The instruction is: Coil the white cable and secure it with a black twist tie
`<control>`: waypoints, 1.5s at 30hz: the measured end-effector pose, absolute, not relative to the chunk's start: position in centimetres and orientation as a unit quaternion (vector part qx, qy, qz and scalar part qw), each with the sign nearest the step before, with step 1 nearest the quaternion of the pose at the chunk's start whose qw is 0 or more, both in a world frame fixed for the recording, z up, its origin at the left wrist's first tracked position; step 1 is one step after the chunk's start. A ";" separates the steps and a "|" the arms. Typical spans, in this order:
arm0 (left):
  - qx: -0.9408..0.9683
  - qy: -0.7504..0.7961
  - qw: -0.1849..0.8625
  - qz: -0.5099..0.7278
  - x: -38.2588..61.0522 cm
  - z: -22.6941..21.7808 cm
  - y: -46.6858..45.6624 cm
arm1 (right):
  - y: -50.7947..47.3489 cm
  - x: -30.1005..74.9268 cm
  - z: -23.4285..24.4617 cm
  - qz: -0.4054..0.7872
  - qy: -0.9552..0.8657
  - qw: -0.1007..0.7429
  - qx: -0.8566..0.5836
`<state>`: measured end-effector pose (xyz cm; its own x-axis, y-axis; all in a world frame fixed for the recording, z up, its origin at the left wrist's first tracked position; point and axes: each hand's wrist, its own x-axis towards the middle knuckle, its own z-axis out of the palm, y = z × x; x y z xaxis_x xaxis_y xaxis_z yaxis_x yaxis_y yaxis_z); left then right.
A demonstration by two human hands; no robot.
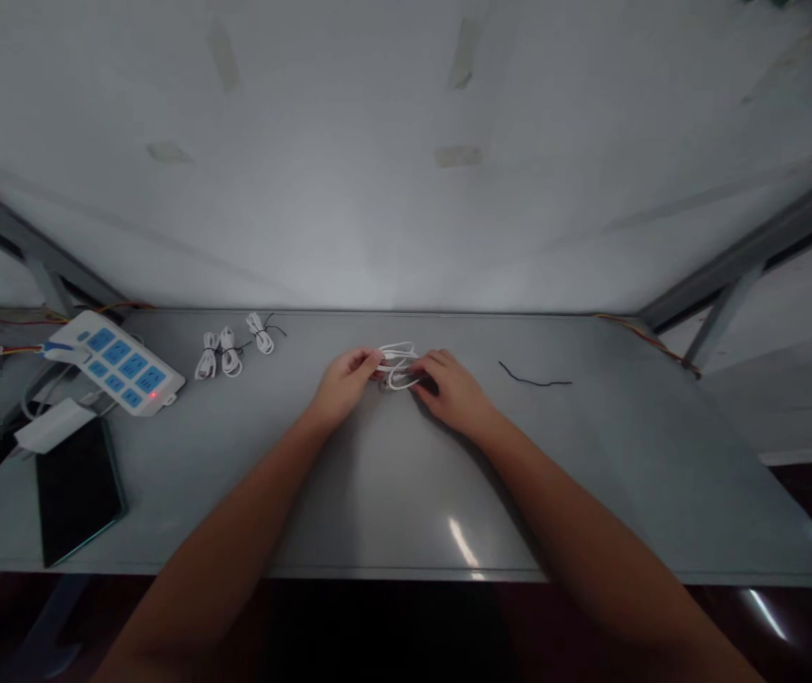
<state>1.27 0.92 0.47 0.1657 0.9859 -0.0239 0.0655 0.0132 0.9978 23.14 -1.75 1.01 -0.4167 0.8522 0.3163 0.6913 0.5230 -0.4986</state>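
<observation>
Between both hands (pixel 396 379): coiled white cable (pixel 397 365).

Cable (pixel 397 365) partly under hands (pixel 449 384)

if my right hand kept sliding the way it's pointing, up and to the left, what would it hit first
Most likely the looped white cable that the right hand already touches, then the left hand just beyond. Depth is hard to judge.

- No readable text anywhere: nothing legible on the power strip (pixel 117 362), the dark tablet (pixel 77 489), or the grey table (pixel 392 493).
- Blurred patch at far left, unreadable.
</observation>
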 end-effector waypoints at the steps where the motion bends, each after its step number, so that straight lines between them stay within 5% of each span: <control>1: 0.534 0.482 0.536 0.441 1.3 0.4 1.0 | -1.8 23.1 1.1 0.152 -0.830 0.273 -0.461; 14: 0.452 0.496 0.549 0.497 0.3 -0.2 1.4 | -1.7 23.3 1.1 0.225 -0.834 0.277 -0.420; 23: 0.543 0.489 0.490 0.475 0.2 -0.5 1.3 | -1.3 23.6 1.2 0.282 -0.729 0.338 -0.524; 33: 0.464 0.443 0.601 0.476 0.6 0.0 0.6 | -1.4 23.4 1.3 0.277 -0.717 0.318 -0.555; 45: 0.480 0.440 0.601 0.463 1.0 0.6 -0.1 | -2.1 22.9 1.4 0.289 -0.729 0.311 -0.537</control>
<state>0.99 -0.08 0.61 0.1850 0.9791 -0.0840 -0.1345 0.1099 0.9848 22.91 -2.07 1.43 -0.2295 0.9630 0.1415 0.6035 0.2549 -0.7555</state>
